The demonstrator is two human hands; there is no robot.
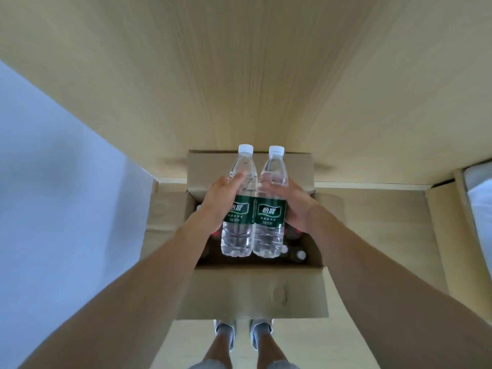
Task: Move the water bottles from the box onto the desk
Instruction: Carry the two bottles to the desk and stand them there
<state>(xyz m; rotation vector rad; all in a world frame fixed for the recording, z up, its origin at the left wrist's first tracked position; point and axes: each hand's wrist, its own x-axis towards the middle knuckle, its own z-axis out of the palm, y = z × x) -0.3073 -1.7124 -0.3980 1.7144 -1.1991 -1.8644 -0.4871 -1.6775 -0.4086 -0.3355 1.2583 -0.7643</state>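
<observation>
Two clear water bottles with white caps and green labels are held side by side above the open cardboard box (253,288). My left hand (221,201) grips the left bottle (239,209) around its middle. My right hand (295,206) grips the right bottle (270,211) the same way. The two bottles touch each other, caps pointing away from me. Inside the box, below them, a white cap (301,253) and dark bottle tops with red show among more bottles. The light wooden desk (253,75) fills the upper part of the view, beyond the box.
The box stands on a pale wood floor (372,235) in front of my feet (242,334). Its flaps are folded open towards me and away from me. A white wall (53,182) lies to the left, and a white cushion or bedding edge (479,203) to the right.
</observation>
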